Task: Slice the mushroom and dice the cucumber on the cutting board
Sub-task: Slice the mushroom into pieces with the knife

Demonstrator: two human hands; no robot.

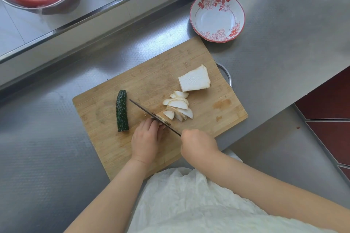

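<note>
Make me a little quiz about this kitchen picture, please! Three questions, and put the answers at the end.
1. True or false: the cucumber is already diced.
2. Which hand grips the knife? A) left hand B) right hand
3. Fill in: the flowered bowl stands on the steel counter, beyond the far corner of the ____.

Key
1. False: it lies whole on the cutting board, left of the knife.
2. B. The left hand steadies the mushroom piece being cut; finished mushroom slices and an uncut mushroom chunk lie beyond the blade.
3. Cutting board.
</note>
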